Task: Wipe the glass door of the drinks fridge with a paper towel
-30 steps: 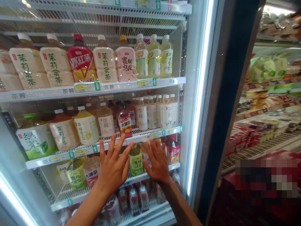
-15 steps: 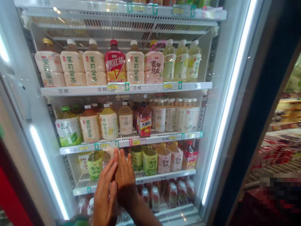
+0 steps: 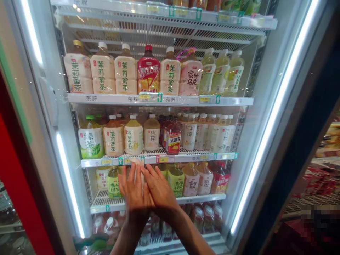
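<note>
Both my hands lie flat against the glass front of a lit drinks cooler (image 3: 240,127). My left hand (image 3: 132,194) has its fingers stretched upward. My right hand (image 3: 160,189) overlaps it from the right, fingers pointing up and left. A small pale patch (image 3: 136,166) shows at the fingertips; I cannot make out what it is. Behind the glass at hand height stand green and pink tea bottles (image 3: 191,177) on a wire shelf (image 3: 207,197). Just above the hands is the shelf edge with price tags (image 3: 162,159).
Higher shelves hold rows of tea bottles, among them a red one (image 3: 173,140) and a large green-labelled one (image 3: 90,140). A bright light strip (image 3: 268,117) and a dark frame (image 3: 305,124) border the cooler's right; a red panel (image 3: 23,184) stands left. Store shelves (image 3: 324,173) lie far right.
My hands were apart on the glass; they have come together, overlapped and moved left along it. The view has swung left, bringing the red panel in.
</note>
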The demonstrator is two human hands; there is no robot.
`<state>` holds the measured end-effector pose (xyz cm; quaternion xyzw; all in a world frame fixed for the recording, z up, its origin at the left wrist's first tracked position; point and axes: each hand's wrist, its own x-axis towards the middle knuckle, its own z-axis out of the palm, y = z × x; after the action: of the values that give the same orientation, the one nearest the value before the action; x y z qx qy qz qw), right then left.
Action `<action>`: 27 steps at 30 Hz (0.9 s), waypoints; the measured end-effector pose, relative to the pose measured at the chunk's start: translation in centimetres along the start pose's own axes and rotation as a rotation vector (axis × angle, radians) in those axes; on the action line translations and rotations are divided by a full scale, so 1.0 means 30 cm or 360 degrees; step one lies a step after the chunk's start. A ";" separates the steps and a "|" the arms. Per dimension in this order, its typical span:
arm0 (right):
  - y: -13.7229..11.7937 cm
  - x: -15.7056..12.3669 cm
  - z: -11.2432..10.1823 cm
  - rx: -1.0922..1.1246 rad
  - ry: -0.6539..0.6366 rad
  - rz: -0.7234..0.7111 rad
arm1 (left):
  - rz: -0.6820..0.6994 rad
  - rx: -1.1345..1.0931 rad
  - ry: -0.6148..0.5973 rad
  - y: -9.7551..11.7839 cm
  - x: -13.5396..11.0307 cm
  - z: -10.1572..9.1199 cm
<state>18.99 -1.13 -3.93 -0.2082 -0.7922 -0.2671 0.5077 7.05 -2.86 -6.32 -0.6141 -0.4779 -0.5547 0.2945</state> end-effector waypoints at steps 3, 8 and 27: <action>0.059 -0.013 -0.019 -0.0230 0.0084 0.0157 | 0.0206 0.0182 -0.0036 -0.026 0.038 0.030; 0.127 -0.024 -0.005 -0.0518 0.0116 0.0259 | 0.0261 0.0265 -0.0044 -0.092 0.126 0.001; 0.155 -0.047 0.017 -0.0475 0.0299 0.0093 | 0.1019 0.0573 -0.0223 -0.153 0.291 -0.082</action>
<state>21.98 2.69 -4.41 -0.2782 -0.6866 -0.3850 0.5504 1.23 -1.10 1.82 -0.7074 -0.3707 -0.2982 0.5228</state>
